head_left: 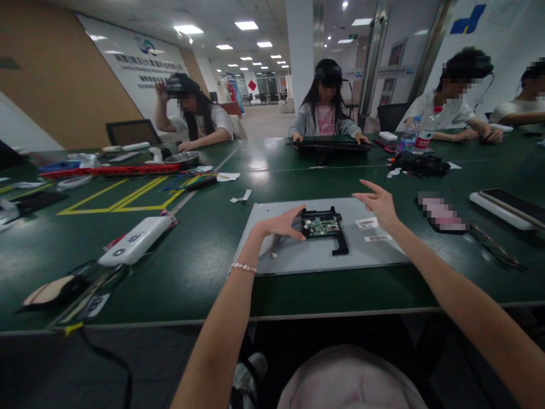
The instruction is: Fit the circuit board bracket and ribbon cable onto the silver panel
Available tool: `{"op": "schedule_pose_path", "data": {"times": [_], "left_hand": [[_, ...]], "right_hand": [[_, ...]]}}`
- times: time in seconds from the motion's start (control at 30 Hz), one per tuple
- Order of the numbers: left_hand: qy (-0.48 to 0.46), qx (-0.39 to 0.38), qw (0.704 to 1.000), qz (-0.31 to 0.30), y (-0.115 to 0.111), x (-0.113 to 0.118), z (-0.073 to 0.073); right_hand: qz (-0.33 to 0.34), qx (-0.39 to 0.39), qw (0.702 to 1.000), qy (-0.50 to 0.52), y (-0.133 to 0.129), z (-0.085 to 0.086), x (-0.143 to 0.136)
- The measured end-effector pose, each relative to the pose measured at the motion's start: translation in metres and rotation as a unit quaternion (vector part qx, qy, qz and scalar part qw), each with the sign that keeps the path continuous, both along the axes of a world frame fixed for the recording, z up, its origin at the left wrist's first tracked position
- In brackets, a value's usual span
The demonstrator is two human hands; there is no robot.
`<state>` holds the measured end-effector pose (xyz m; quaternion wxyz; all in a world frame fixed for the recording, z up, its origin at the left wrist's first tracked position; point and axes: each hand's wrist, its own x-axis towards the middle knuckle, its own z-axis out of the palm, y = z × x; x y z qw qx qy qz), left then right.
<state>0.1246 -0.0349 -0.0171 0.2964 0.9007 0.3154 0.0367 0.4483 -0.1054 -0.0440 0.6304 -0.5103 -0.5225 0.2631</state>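
- In the head view, the grey panel (289, 258) lies on the green table (200, 227).
- On the panel is the black frame (341, 244) with a circuit board (326, 227).
- The left hand (279, 225) is open, its thumb and fingers spread at the frame's left side.
- The right hand (381, 209) is empty, half open, over the panel's far right corner.
- Left of the panel: a white device (136, 241).
- Beyond the panel: seated people, bottles (423, 133), ceiling lights (247, 25).

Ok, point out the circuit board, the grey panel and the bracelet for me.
Circuit board (324, 228): head view, middle of its green face.
Grey panel (309, 262): head view, bare surface by the edge nearest the wearer.
Bracelet (244, 267): head view, middle of the visible beads.
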Motion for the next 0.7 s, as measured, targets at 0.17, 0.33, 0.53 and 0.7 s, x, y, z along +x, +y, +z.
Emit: {"op": "schedule_pose_path", "data": {"times": [0.17, 0.33, 0.53, 0.7], "left_hand": [[-0.002, 0.002, 1.000, -0.006, 0.002, -0.001, -0.003], [0.007, 0.002, 1.000, -0.005, 0.001, -0.001, -0.001], [0.016, 0.003, 1.000, 0.000, 0.004, 0.000, -0.002], [0.016, 0.005, 1.000, -0.016, 0.005, -0.002, -0.003]], "right_hand": [[-0.024, -0.018, 0.999, -0.023, -0.001, -0.005, -0.004], [-0.055, -0.003, 0.998, -0.011, -0.003, 0.002, -0.009], [-0.117, -0.013, 0.993, -0.020, 0.002, -0.007, 0.003], [-0.049, -0.034, 0.976, -0.210, 0.005, -0.026, -0.002]]}}
